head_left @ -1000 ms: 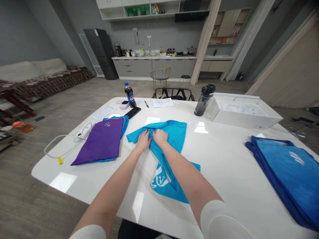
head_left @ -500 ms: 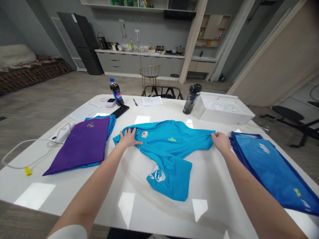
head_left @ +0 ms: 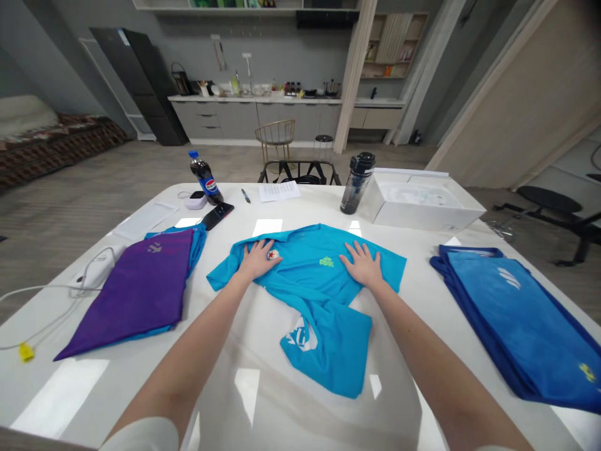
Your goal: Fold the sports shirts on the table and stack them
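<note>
A bright blue shirt [head_left: 305,250] lies on the white table [head_left: 220,401], its upper part spread wide and its lower part bunched and folded toward me. My left hand [head_left: 257,259] rests flat on the shirt's left side, fingers apart, beside a round badge with a red star. Flat on the right side, near the green print, is my right hand [head_left: 362,264], its fingers spread. A white print shows on the folded lower part. Neither hand grips the cloth.
Left on the table are a purple garment [head_left: 141,288] over blue cloth, a power strip [head_left: 96,269], a phone [head_left: 217,215] and a cola bottle [head_left: 205,178]. Folded blue clothes [head_left: 521,313] lie right. Behind are a paper [head_left: 278,191], a dark bottle [head_left: 357,183] and a white box [head_left: 422,210].
My right hand has let go of the right sleeve's end and moved left onto the shirt, fingers now spread. The right sleeve lies flatter. The view has shifted slightly.
</note>
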A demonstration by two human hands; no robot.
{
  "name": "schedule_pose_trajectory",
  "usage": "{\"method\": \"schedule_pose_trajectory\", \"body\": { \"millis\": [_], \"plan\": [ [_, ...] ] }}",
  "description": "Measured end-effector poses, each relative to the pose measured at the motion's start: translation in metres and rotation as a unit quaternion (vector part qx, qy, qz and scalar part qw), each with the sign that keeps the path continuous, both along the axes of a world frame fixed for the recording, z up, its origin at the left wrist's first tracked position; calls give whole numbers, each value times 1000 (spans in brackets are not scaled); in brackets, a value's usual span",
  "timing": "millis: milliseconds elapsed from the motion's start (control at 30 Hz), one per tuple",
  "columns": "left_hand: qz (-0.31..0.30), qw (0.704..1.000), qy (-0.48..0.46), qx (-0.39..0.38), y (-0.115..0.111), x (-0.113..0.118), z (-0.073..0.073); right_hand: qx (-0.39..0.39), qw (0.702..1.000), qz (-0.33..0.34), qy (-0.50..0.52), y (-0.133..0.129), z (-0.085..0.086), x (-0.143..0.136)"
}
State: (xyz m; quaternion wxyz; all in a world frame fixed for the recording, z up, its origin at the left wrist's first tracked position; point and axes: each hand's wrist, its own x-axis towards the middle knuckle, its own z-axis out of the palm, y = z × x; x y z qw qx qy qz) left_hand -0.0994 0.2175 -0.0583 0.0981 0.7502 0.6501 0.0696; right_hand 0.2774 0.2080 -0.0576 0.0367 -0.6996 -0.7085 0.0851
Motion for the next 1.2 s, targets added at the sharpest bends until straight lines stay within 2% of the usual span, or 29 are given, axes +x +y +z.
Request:
{"method": "schedule_pose_trajectory", "body": {
  "millis": [67,200,367,433,500,567,633,700,800,867,1000,1100,1200],
  "plan": [
    [19,1000,7,-11,22,-1,0,-3,1000,-2,-10,13,-5,8],
    [9,1000,16,-19,69,-1,-4,-5,1000,-2,-21,38,-8,24],
    [-9,999,17,-27,114,-12,-9,4,999,-15,-31,60,-10,26],
    [21,999,16,-22,126,-17,-7,5,999,-15,-41,66,-11,26],
    [86,996,16,-10,131,-16,-2,5,999,-13,-48,71,-11,27],
    [152,988,24,19,126,-10,2,3,999,-12,-49,74,-10,28],
    [167,983,41,65,108,1,5,2,999,-9,-45,77,-8,29],
    [123,986,54,96,82,15,4,3,999,-1,-41,79,-7,30],
    [42,996,45,62,41,33,-2,9,999,11,-37,82,-8,32],
    [30,998,40,45,23,41,-6,11,999,16,-35,83,-8,33],
    [46,997,40,40,14,45,-7,37,999,6,-7,80,-6,33],
    [42,998,33,37,18,44,-5,117,992,-21,30,71,2,30],
    [34,999,18,36,19,43,-4,181,981,-28,62,51,11,22]
  ]
}}
